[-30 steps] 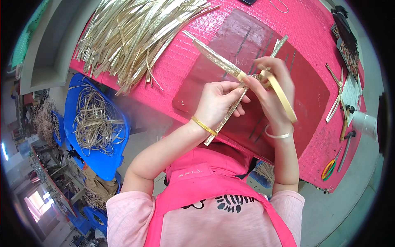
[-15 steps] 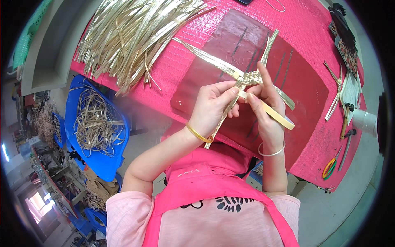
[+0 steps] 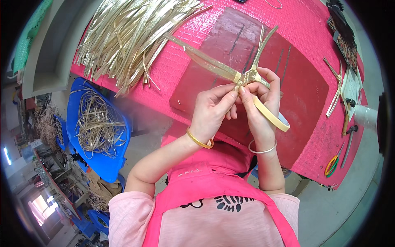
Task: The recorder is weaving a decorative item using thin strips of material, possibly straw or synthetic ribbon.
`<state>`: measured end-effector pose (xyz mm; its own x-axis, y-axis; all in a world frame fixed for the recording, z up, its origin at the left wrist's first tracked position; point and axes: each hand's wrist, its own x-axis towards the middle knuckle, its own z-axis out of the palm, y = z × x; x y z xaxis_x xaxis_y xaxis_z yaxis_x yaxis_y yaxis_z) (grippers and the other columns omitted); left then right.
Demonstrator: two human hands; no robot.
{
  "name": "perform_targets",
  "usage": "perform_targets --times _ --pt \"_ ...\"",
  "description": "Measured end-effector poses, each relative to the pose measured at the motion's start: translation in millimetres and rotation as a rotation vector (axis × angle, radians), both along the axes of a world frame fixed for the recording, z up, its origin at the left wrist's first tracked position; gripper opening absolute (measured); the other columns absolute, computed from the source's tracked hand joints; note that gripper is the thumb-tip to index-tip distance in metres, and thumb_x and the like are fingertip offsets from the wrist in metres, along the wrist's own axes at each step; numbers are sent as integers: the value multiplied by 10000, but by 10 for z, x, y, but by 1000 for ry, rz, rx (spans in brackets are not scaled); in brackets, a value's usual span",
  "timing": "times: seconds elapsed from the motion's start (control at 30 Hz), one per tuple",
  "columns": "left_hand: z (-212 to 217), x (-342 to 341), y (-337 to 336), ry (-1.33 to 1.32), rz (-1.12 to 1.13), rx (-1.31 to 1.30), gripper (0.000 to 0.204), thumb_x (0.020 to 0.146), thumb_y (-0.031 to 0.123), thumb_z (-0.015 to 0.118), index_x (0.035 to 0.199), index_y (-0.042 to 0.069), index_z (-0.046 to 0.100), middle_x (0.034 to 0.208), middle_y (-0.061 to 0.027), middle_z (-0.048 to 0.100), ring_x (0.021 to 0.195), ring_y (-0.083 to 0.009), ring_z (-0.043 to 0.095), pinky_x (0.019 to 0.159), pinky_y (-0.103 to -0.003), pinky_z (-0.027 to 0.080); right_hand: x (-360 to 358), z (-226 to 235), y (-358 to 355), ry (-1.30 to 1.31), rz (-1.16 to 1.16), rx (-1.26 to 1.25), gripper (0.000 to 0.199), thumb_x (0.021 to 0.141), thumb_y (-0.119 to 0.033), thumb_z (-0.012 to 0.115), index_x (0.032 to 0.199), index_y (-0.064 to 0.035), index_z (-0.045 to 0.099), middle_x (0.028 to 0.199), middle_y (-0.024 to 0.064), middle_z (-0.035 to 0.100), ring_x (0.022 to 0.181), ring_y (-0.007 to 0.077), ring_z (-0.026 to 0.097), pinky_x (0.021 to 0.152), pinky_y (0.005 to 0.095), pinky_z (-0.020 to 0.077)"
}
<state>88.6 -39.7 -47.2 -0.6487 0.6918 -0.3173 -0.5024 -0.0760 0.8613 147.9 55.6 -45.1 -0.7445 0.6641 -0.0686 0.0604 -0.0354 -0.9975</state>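
Note:
A small braided piece of gold strips (image 3: 249, 77) is held above the dark red board. Bands of pale yellow tape (image 3: 237, 77) wrap parts of it. One bundle of its strips (image 3: 205, 60) reaches out to the far left, and another (image 3: 264, 44) points away from me. My left hand (image 3: 216, 105) is closed, thumb and fingers pinching the piece at its near end. Against the same spot presses the thumb of my right hand (image 3: 263, 103), its fingers curled around the piece's right side. A narrow roll of pale yellow tape (image 3: 271, 115) hangs from the right hand.
Loose gold strips (image 3: 123, 37) form a big pile at the table's far left. A blue bin (image 3: 108, 166) with tangled strips stands left of the table. The dark red board (image 3: 302, 107) lies on pink covering. Scissors (image 3: 332, 164) and a hammer (image 3: 349, 144) lie at right.
The braided piece has turned in my hands, its left bundle swinging slightly toward the left. My right hand has moved left, its raised index finger now bent around the piece.

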Motion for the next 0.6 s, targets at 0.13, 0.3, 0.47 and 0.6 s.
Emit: perform_targets --times 0.13,0.3,0.47,0.6 --pt "-6 -17 51 17 72 23 203 827 123 478 924 -39 551 654 -51 547 447 -67 452 398 -168 348 -8 26 -59 -87 -114 277 286 724 -39 569 951 -29 395 626 57 497 552 111 466 496 245 354" --pt "118 -35 121 -263 25 278 189 831 101 459 976 -10 508 649 -82 534 387 -86 421 346 -162 328 239 -74 -124 4 -202 173 133 746 -105 582 832 -24 521 725 36 527 711 131 480 649 254 376" --pt "184 -237 106 -537 -352 501 413 816 38 441 1170 79 232 646 -116 486 361 -102 401 286 -158 291 237 -199 -22 587 143 -774 213 795 -51 499 995 21 501 921 83 548 835 152 523 738 261 409" --pt "329 -337 77 -372 -306 323 443 806 43 462 1155 44 189 604 -109 484 349 -116 420 289 -171 305 209 -46 -14 403 75 -478 194 762 -26 542 949 24 532 883 75 565 799 138 530 714 238 409"
